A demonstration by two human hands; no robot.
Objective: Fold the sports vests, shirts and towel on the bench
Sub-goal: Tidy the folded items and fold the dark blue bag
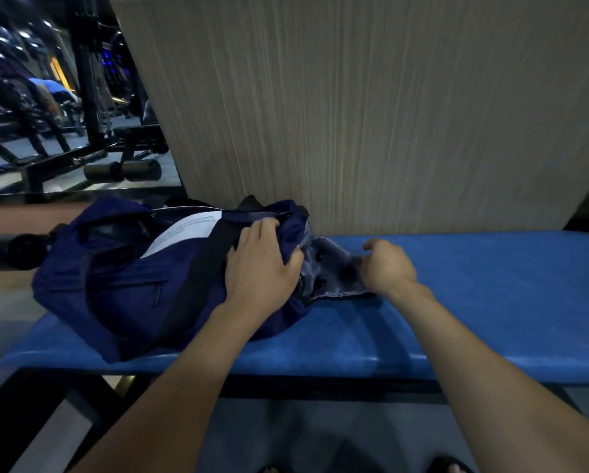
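A navy duffel bag [122, 285] with a black strap and a white label lies on the left part of the blue padded bench [474, 302]. My left hand [262, 264] grips the bag's fabric at its right end, thumb hooked under a fold. My right hand [387, 266] pinches the edge of the bag's grey-lined end flap [334, 271], which has dark snap studs and lies spread on the bench. No vest, shirt or towel shows; the bag's inside is hidden.
A wood-grain wall panel [388, 114] rises directly behind the bench. To the far left stand black gym machines [91, 97] and a padded roller [122, 170]. The bench's black frame [320, 384] runs below its front edge.
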